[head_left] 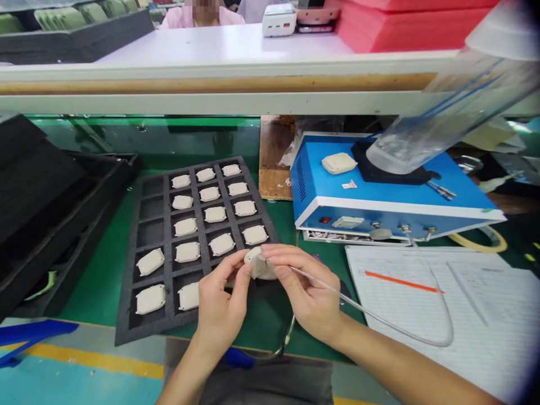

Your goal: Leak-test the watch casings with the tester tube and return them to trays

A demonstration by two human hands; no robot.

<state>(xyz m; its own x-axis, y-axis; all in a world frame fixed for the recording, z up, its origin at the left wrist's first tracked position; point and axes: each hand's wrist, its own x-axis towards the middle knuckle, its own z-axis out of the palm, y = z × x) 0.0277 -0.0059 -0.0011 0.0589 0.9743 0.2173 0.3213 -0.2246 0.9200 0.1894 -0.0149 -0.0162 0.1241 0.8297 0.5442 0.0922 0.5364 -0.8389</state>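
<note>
Both my hands hold one small beige plastic housing (258,264) just above the near right corner of a black foam tray (126,315). My left hand (221,306) pinches the housing from the left. My right hand (301,289) grips it from the right, and a thin clear tube (379,320) runs out from under those fingers to the right. The tray holds several more beige housings (188,251) in its cells; the left column's upper cells are bare.
A blue machine box (379,197) stands at the right with one beige housing (338,163) on top and a clear cylinder (442,112) above it. Paper sheets (464,304) with an orange pen lie beside it. Black trays (50,214) are stacked left. Another person sits behind the shelf.
</note>
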